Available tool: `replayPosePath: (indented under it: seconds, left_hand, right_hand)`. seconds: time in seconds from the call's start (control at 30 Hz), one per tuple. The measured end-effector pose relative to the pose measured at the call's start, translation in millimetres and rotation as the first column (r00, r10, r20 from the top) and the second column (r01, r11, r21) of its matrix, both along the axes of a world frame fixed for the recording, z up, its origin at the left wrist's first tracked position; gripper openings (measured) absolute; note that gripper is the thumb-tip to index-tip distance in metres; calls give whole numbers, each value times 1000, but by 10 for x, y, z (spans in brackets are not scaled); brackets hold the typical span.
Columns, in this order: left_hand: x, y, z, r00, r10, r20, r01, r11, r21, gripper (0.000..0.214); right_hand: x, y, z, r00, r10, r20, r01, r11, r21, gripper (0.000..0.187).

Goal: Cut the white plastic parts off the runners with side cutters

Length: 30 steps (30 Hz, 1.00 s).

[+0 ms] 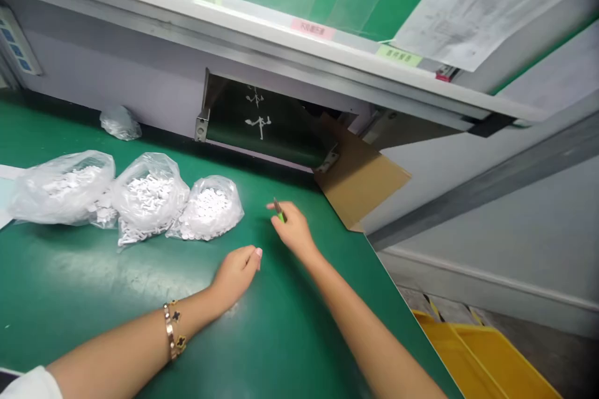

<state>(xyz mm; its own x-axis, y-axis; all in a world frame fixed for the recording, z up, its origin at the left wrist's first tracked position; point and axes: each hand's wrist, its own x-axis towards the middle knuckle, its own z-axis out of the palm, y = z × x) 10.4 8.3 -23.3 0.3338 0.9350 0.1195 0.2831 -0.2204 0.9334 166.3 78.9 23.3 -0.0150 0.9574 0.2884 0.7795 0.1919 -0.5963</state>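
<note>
My right hand [294, 229] is closed around a small green-handled tool [280, 212] with a dark pointed tip, held just over the green table. Most of the tool is hidden in the fingers, so its exact kind does not show. Lower and to the left, my left hand [236, 275] is curled closed near the tabletop, thumb toward the right hand; whatever may be inside it is hidden. The nearest bag to both hands is a clear plastic bag of small white pieces [210, 207]. Beside it lies a second bag of white pieces [150, 194].
A larger plastic bag [65, 190] lies farther left, and a crumpled clear bag [120, 123] sits by the back wall. Behind the table is a dark green chute opening [266, 128] with a cardboard flap [360, 177]. A yellow bin [491, 358] stands beyond the right edge.
</note>
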Motion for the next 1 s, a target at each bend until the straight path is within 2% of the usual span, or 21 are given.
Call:
replayPosePath:
  seconds: [0.13,0.23,0.33,0.4,0.47,0.53,0.6,0.73,0.8,0.9,1.0]
  left_hand:
    - [11,3,-3,1000,-2,-14,2,1000,17,37]
    - [26,0,0,999,17,-33,-17,1000,2,35]
    - [43,19,-3,999,36,-35,-37,999,-35,34]
    - [48,32,-2,998,53,-31,-55,998,-41,34]
    - [42,40,3,995,96,-31,-96,995,-30,34]
    - [25,51,8,988,154,-33,-154,988,-12,34]
    - [-1,79,6,978,205,-32,-205,979,3,31]
    - [-67,173,-31,957,283,-68,-281,959,29,21]
    - [-100,212,-48,954,278,-117,-272,960,58,20]
    - [-133,229,-45,950,226,-216,-205,972,115,14]
    - [-145,204,-9,928,225,-298,-185,970,156,13]
  right_hand:
    - [-160,943,395,994,-24,102,16,996,83,50]
    - [-344,1571,607,990,-63,123,51,994,96,55]
    - [-511,1942,723,989,-84,121,77,995,66,51]
    - [-566,1986,759,989,-87,118,81,995,55,45]
    - [-554,1836,752,991,-79,112,72,995,67,40]
    - [-478,1490,683,994,-54,98,45,995,88,39]
    - [-364,993,536,997,-4,79,-4,995,97,42]
    - [-143,-85,116,996,86,34,-88,996,34,40]
    - [-80,-485,-50,989,137,-47,-139,990,-32,40]
    - [-38,-809,-159,979,142,-149,-161,980,-120,40]
    - [-6,-899,-177,954,182,-239,-218,966,-136,38]
